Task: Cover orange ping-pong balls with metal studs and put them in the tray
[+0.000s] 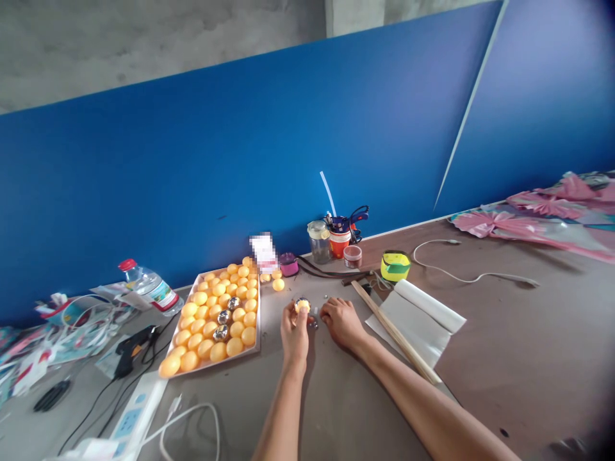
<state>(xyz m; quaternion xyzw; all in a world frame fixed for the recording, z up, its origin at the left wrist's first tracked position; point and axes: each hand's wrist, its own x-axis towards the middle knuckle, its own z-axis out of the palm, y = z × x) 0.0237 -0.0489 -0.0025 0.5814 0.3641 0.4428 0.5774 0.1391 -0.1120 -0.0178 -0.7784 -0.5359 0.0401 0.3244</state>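
Observation:
My left hand (295, 336) is closed around a small ball (302, 305), orange with a shiny silver part along its upper edge. To its right, my right hand (342, 322) rests low over the table with its fingers curled and pressed together. What its fingertips hold, if anything, is too small to make out. Small shiny bits (314, 324) lie on the table between the two hands. Left of them stands a shallow white box (260, 320) filled with orange balls (218, 351), among which sit three mirror-silver balls (224, 317).
Loose orange balls (278, 284) lie behind the box. A wooden stick (394, 330) crosses a white sheet (423, 317) at right. Yellow tape (395, 266), a lidded jar (319, 242) and a cup of tools (339, 244) stand behind. A glue gun (129, 352) and power strip (129, 419) are left.

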